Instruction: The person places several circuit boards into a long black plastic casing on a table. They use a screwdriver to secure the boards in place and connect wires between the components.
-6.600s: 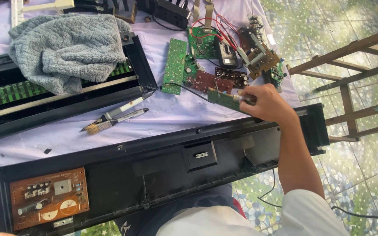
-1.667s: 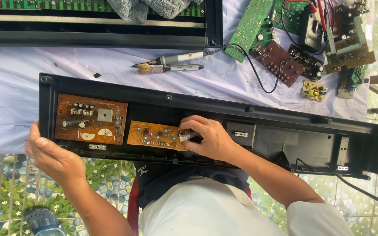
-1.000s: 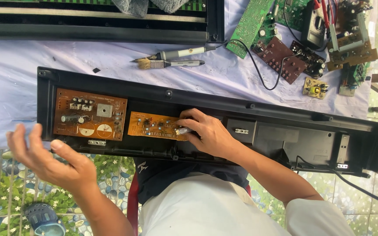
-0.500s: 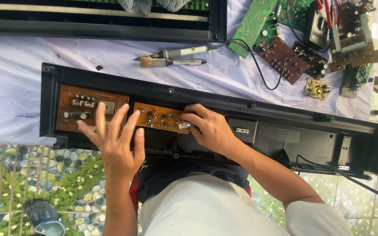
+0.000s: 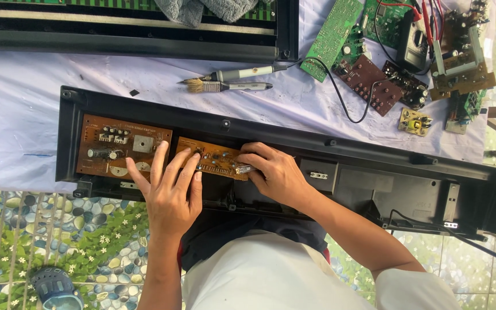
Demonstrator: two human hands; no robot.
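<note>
The person is resting both hands on a small brown circuit board (image 5: 213, 159) lying inside the long black casing (image 5: 374, 172) that is sitting across the white-covered table (image 5: 18, 115). The left hand (image 5: 167, 192) is lying flat with fingers spread over the board's left end, while the right hand (image 5: 274, 172) is curling its fingers at the right end, apparently pinching a small metal part there. A larger brown board (image 5: 121, 146) is sitting just left in the casing, and a brush (image 5: 225, 86) is lying on the cloth beyond.
</note>
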